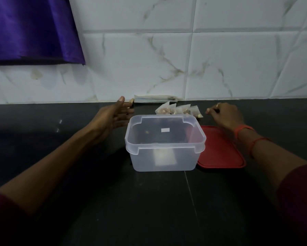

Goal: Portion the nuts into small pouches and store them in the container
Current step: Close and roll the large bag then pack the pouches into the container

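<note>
A clear plastic container (165,157) stands open on the dark counter, with a few small bits on its floor. Behind it lie several small filled pouches of nuts (177,110) in a row. My left hand (113,116) hovers just left of the container's far corner, fingers straight and holding nothing. My right hand (223,114) rests on the counter right of the pouches, its fingers curled under; whether it pinches anything I cannot see. A loose nut (199,115) lies between that hand and the pouches.
The red lid (220,150) lies flat right of the container, under my right wrist. A stack of flat pouches (154,98) leans at the tiled wall's foot. A purple cloth (31,31) hangs at the upper left.
</note>
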